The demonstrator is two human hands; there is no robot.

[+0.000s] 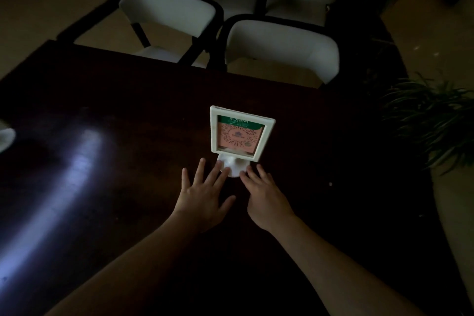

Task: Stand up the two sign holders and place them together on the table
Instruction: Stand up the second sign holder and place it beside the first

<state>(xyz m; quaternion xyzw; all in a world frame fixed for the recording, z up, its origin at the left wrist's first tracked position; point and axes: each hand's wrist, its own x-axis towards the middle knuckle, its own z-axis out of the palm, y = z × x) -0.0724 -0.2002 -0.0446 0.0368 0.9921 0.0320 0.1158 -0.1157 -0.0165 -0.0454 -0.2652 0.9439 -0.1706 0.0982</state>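
While my left hand (205, 195) lies flat and spread on the table (102, 115), its longest fingertips (223, 171) rest on the round white foot of the sign holder (239, 134), gripping nothing. My right hand (264, 196) is open too, fingers loosely extended, the tips touching or just short of the foot's right edge; I cannot tell which in this dim light. So neither grip holds anything. The holder stands upright directly ahead of both hands, between them, its frame rising straight from the foot and its pink-and-green card turned toward me. I judge this one done. At the far left edge of the table sits a pale rounded shape (6, 136), cut off by the view; it may be the second holder, but I cannot be sure. If so, it lies well apart to the left, nearer my left hand, and that hand should reach for it. Beyond the table stand white chairs (279, 46), and a plant (431, 120) at the right.
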